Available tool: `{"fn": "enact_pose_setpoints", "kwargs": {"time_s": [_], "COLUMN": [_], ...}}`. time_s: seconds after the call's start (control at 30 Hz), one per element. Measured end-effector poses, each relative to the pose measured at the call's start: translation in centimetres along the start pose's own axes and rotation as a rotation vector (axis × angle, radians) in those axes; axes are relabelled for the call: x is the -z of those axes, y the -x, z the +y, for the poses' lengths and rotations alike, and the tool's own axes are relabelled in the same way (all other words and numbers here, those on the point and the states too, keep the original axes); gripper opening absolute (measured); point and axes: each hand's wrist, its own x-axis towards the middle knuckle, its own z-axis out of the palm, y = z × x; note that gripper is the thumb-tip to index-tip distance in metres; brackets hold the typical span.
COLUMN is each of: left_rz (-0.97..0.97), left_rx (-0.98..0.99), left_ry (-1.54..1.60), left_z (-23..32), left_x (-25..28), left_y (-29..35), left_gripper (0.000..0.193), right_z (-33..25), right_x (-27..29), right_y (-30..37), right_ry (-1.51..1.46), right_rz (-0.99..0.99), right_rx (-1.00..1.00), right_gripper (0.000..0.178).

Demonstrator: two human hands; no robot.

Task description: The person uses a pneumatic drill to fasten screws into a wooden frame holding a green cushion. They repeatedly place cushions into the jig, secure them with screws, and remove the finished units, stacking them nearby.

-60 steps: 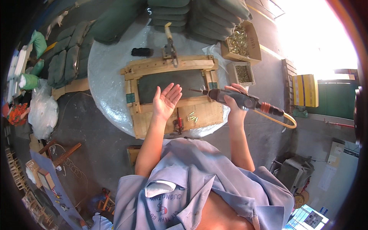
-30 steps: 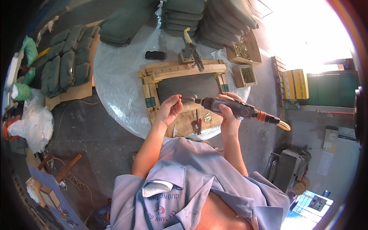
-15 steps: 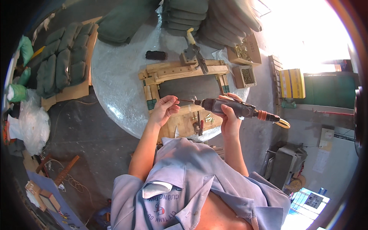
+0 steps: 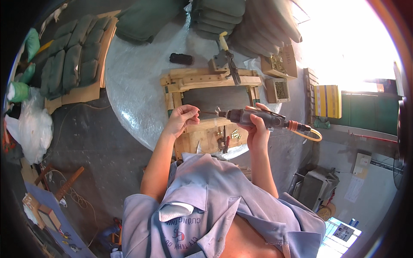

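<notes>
My right hand (image 4: 257, 131) is wrapped round a dark air-powered driver (image 4: 262, 119), held level with its nose toward my left. A long thin bit (image 4: 208, 112) runs out of the chuck. At the bit's far end the fingers of my left hand (image 4: 182, 120) are pinched together; any small piece inside them is hidden. Both hands are above a wooden jig (image 4: 191, 81), in which a dark grey panel (image 4: 211, 99) lies. Several brass-coloured inserts (image 4: 235, 134) lie on the jig's near board, beside a red-handled toggle clamp (image 4: 224, 143).
A larger clamp (image 4: 228, 62) with a yellowish handle stands on the jig's far rail. Two boxes of small metal parts (image 4: 277, 90) sit to the right. Stacked grey cushions (image 4: 217, 19) line the far side; a black object (image 4: 181, 58) lies nearer. A yellow hose (image 4: 316, 134) trails from the driver.
The view has shifted slightly, so the jig and table appear a little further right. Both hands keep their holds at the driver and its bit.
</notes>
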Motion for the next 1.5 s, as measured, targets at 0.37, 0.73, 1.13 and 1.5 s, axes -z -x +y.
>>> {"fn": "enact_pose_setpoints", "kwargs": {"time_s": [0.37, 0.73, 1.13, 1.5], "left_rz": [0.505, 0.37, 0.391, 0.35], "left_rx": [-0.398, -0.081, -0.201, -0.093], "left_ry": [-1.149, -2.027, -2.085, -2.008], "left_z": [-1.7, -1.0, -1.5, -0.8], "left_x": [2.8, 0.7, 1.8, 1.2], "left_y": [-1.4, -3.1, -4.3, -3.7], "left_gripper": [0.035, 0.062, 0.06, 0.053], "right_z": [3.1, 7.9, 8.5, 8.8], "right_x": [-3.9, -8.3, -9.6, -9.7], "right_y": [-2.7, -6.2, -7.5, -7.6], "right_ry": [0.174, 0.47, 0.56, 0.582], "right_rz": [-0.046, -0.27, -0.253, -0.268], "right_rx": [0.127, 0.352, 0.389, 0.427], "right_gripper": [0.054, 0.054, 0.052, 0.05]}}
